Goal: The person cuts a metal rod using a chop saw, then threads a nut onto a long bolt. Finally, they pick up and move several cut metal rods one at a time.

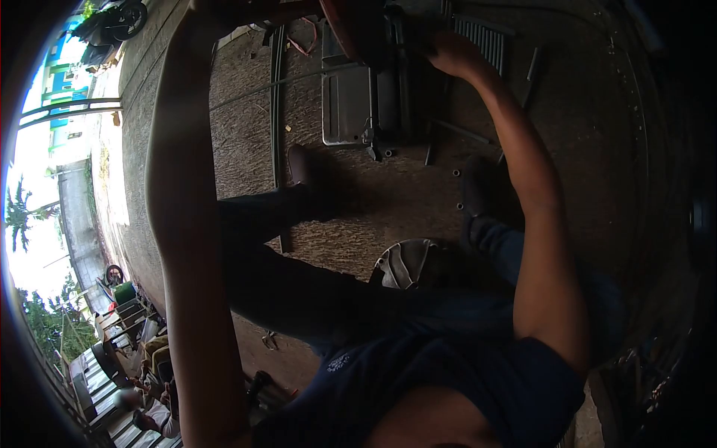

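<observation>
My left arm reaches up the left side to the top edge, where my left hand (250, 13) is dark and partly cut off beside a dark red tool part (340, 28). Whether its fingers touch that part cannot be made out. At upper centre right is my right hand (448, 56), its fingers lost in shadow beside the dark machine. Below the red part lies the machine's grey metal base (343, 112), with a clamp-like fitting (370, 138) at its near end. A thin metal bar (287, 84) runs slantwise across to the base.
Long metal strips (277, 119) lie left of the base. A slatted metal piece (482, 41) and loose bars (463, 133) are to the right. Small rings (456, 172) dot the floor. A round ribbed metal object (407, 263) sits between my legs. A person (157, 418) is far lower left.
</observation>
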`<state>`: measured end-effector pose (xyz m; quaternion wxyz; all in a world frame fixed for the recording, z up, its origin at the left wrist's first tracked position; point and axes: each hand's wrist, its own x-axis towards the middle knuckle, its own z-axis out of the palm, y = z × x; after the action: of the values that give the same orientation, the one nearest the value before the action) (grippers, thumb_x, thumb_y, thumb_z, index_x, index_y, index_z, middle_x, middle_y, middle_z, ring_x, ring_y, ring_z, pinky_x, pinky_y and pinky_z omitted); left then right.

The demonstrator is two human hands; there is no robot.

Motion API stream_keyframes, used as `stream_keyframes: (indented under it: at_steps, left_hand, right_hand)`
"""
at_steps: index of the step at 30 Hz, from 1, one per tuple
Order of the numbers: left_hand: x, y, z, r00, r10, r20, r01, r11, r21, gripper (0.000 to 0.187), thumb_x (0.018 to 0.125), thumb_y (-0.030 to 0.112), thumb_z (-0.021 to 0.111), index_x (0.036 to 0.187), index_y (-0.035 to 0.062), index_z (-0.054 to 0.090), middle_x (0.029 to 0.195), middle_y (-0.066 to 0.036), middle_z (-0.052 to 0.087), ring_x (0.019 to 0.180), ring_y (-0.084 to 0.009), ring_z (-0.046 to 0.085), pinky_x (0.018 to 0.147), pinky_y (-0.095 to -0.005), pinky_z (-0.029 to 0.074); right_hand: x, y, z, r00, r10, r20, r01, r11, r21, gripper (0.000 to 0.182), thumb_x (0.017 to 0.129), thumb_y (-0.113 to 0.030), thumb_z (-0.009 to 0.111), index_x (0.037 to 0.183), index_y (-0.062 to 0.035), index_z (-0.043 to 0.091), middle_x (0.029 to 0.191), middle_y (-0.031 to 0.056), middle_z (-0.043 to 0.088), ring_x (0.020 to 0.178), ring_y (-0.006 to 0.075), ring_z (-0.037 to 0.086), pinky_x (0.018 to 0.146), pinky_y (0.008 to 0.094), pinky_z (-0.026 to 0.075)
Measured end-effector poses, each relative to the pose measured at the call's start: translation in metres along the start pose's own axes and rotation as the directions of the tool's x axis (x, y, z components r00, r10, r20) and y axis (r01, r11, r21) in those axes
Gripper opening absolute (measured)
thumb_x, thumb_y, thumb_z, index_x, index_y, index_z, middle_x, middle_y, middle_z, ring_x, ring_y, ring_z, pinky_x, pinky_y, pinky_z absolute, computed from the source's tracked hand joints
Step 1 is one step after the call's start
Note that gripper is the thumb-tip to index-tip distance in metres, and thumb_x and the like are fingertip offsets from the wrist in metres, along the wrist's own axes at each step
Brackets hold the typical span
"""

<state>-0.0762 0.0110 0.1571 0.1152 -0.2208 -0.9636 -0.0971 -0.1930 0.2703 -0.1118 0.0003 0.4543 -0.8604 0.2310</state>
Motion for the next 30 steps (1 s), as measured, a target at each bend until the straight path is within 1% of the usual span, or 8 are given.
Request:
stream_keyframes:
  at_steps: [10,13,16,18,21,26,29,30]
  left_hand:
    - [-0.002,-0.013,0.006,0.997,0.076,-0.018,-0.076,0.997,-0.001,0.073,0.066,0.024,0.089,0.126,0.0058,0.052,0.108,-0.009,0.058,0.103,-0.0211,0.056,0.088,-0.0315,0.047]
    - [-0.001,-0.013,0.006,0.991,0.13,-0.035,-0.131,0.991,-0.038,0.073,0.066,0.023,0.089,0.126,0.0061,0.052,0.109,-0.008,0.057,0.104,-0.0211,0.056,0.09,-0.0312,0.046]
    - [0.002,-0.005,-0.002,0.989,0.147,0.0,-0.147,0.989,-0.013,0.071,0.066,0.02,0.088,0.125,0.0061,0.052,0.111,-0.008,0.056,0.105,-0.0212,0.055,0.091,-0.0314,0.045]
    - [0.004,-0.008,-0.002,0.988,0.153,0.031,-0.152,0.988,-0.016,0.069,0.067,0.018,0.088,0.125,0.0061,0.052,0.112,-0.008,0.056,0.106,-0.0212,0.054,0.091,-0.0318,0.045]
    - [0.004,-0.016,0.006,0.968,0.247,-0.033,-0.249,0.958,-0.143,0.066,0.068,0.018,0.087,0.123,0.0062,0.054,0.113,-0.009,0.057,0.106,-0.0221,0.055,0.091,-0.0326,0.045]
    - [0.0,-0.002,-0.012,0.996,0.083,-0.025,-0.083,0.996,-0.022,0.066,0.069,0.02,0.085,0.124,0.0072,0.052,0.115,-0.009,0.057,0.107,-0.0216,0.056,0.093,-0.0321,0.046]
    - [0.0,0.005,-0.015,0.998,-0.048,0.043,0.053,0.994,-0.099,0.07,0.068,0.019,0.085,0.128,0.0077,0.05,0.118,-0.008,0.056,0.11,-0.0205,0.055,0.095,-0.0317,0.046]
    - [0.0,-0.009,-0.008,0.991,0.125,-0.039,-0.129,0.98,-0.149,0.069,0.068,0.016,0.084,0.128,0.0079,0.05,0.119,-0.007,0.056,0.112,-0.0204,0.054,0.096,-0.0315,0.045]
  right_hand:
    - [-0.008,-0.031,-0.021,0.996,0.026,-0.085,-0.021,0.998,0.054,0.035,0.098,-0.037,0.048,0.105,-0.0075,0.065,0.099,0.016,0.068,0.095,0.0356,0.065,0.082,0.0465,0.05]
    - [-0.016,-0.036,-0.017,0.985,0.0,-0.172,-0.028,0.987,-0.157,0.032,0.098,-0.033,0.049,0.104,-0.0065,0.065,0.098,0.0153,0.068,0.095,0.0344,0.065,0.078,0.0446,0.051]
    - [-0.024,-0.013,-0.009,0.985,0.17,0.022,-0.163,0.97,-0.183,0.031,0.097,-0.033,0.053,0.102,-0.0048,0.065,0.091,0.0125,0.068,0.085,0.0289,0.067,0.074,0.0391,0.05]
    - [-0.039,-0.007,-0.023,0.915,0.332,0.228,-0.386,0.885,0.26,0.03,0.096,-0.032,0.055,0.1,-0.004,0.065,0.082,0.0079,0.066,0.076,0.0197,0.065,0.072,0.0333,0.047]
    - [-0.058,0.013,-0.021,0.968,0.232,0.09,-0.239,0.765,0.598,0.028,0.094,-0.032,0.059,0.103,-0.0059,0.067,0.077,0.0041,0.066,0.072,0.0165,0.064,0.069,0.0315,0.047]
    - [-0.064,-0.016,-0.084,0.989,0.124,0.078,-0.145,0.77,0.621,0.026,0.096,-0.027,0.059,0.098,-0.0027,0.068,0.085,0.0027,0.068,0.085,0.0123,0.063,0.08,0.029,0.047]
    - [-0.063,-0.043,-0.118,0.992,-0.001,-0.126,0.092,0.689,0.719,0.023,0.094,-0.027,0.061,0.094,-0.0064,0.071,0.085,0.0026,0.069,0.086,0.0143,0.065,0.083,0.0317,0.049]
    - [-0.064,-0.05,-0.129,0.992,-0.007,-0.126,0.096,0.691,0.716,0.022,0.094,-0.026,0.061,0.094,-0.0064,0.071,0.087,0.0028,0.07,0.09,0.0146,0.066,0.087,0.0319,0.048]
